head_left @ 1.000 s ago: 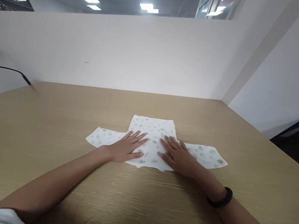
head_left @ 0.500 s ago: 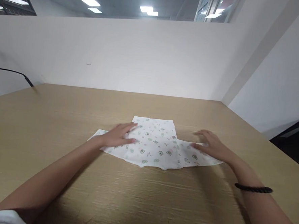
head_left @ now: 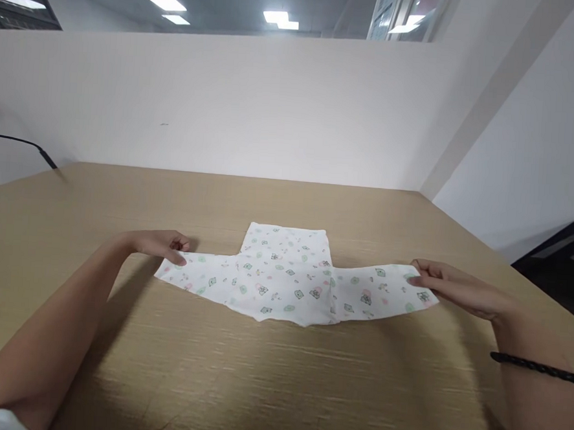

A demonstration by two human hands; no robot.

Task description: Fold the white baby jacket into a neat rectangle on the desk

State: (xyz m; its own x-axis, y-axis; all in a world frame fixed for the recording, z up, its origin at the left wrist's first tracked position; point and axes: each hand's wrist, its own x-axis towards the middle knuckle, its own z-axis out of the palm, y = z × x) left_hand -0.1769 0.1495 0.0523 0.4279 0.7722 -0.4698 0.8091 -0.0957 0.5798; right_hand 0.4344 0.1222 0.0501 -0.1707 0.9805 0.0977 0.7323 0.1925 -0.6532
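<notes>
A small white baby shirt point(head_left: 285, 283) with a print of green, pink and grey figures lies spread on the wooden table point(head_left: 267, 376). Its body points away from me and its two sleeves reach out to the sides. At the end of the left sleeve, my left hand point(head_left: 166, 243) pinches the cloth between thumb and curled fingers. My right hand point(head_left: 443, 283) grips the end of the right sleeve the same way, thumb on top. The sleeve ends look slightly raised. On my right wrist is a black braided bracelet point(head_left: 540, 368).
Behind the table rises a white partition point(head_left: 254, 109), with another white panel point(head_left: 539, 133) on the right. A black cable point(head_left: 47, 158) comes in over the left back edge. Something dark point(head_left: 561, 261) stands beyond the right edge.
Both hands have moved outward from above the shirt to the sleeve ends and closed on them. The sleeves now lie straighter and reach wider.
</notes>
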